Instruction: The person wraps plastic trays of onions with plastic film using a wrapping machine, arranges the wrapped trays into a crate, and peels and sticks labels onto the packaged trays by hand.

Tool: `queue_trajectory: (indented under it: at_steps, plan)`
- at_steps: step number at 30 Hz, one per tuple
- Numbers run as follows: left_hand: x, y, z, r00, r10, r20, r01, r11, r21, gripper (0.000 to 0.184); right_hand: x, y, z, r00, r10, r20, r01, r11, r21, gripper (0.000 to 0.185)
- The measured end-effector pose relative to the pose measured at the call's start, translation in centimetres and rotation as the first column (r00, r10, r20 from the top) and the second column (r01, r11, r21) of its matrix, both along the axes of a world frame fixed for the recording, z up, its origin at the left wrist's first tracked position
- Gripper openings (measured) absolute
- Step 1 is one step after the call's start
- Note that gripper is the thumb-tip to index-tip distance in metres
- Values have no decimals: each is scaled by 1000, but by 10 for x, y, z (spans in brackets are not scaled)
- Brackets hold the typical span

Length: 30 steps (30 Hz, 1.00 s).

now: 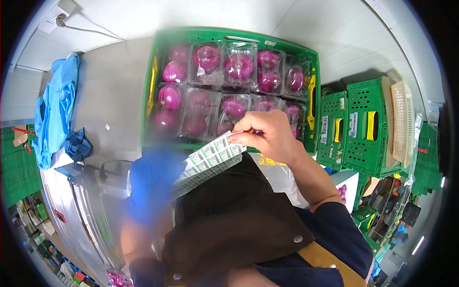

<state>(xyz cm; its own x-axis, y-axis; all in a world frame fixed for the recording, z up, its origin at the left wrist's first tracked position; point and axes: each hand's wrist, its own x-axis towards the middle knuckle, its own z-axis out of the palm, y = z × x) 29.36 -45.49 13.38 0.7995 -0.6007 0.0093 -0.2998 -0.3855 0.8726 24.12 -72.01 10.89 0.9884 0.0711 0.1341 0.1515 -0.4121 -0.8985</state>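
Note:
My right hand [267, 133] is bare and pinches the upper right end of a sheet of printed labels [210, 157]. The sheet is white with green and black print and slants in front of my body, with a grid-like backing edge under it. My left hand [155, 179], in a blue glove, overlaps the sheet's lower left end; motion blur hides its fingers. Just beyond both hands stands a green crate [229, 34] with clear plastic packs of red onions [239, 66] in two rows. The near packs are partly hidden by my right hand.
The crate rests on a metal table [110, 95]. Blue plastic [57, 105] hangs at its left edge. Green crates [366, 126] and a cream basket [402, 126] are stacked at the right. A cable [91, 29] runs along the back wall.

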Motion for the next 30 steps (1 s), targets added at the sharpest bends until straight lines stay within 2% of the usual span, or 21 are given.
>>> queue_trajectory:
  at_steps: [3,4,7,11,16,22,25,28,30]
  plan:
    - [-8,-20,7,975,103,-197,-136,977,-163,24,-1,-2,-9,997,5,-76,8,985,171,14]
    - [-13,-26,13,910,192,-366,-284,934,-217,26,-2,-3,-7,992,19,-126,7,979,204,14]
    - [-11,-19,19,860,214,-463,-242,970,-2,27,-2,-4,-11,993,33,-112,-6,974,228,11]
    - [-7,-2,-9,992,49,-117,-50,999,-13,22,-2,-7,-7,986,94,-139,-63,975,214,13]
    - [-2,-10,-9,969,-82,232,75,996,38,11,-2,-13,-2,972,182,-147,-143,960,241,17]
    - [0,-7,-19,966,-111,234,82,988,130,18,2,-11,-2,984,163,-67,-146,968,205,18]
    - [-2,-6,-25,995,-64,83,51,987,150,21,5,-12,-5,986,167,10,-167,976,138,18]
    - [-5,-8,-32,999,-34,4,33,995,90,24,4,-20,-8,972,225,60,-227,973,32,17]
    - [-6,-9,-33,993,-31,-113,46,989,139,23,5,-19,-12,937,226,266,-218,974,-60,16]
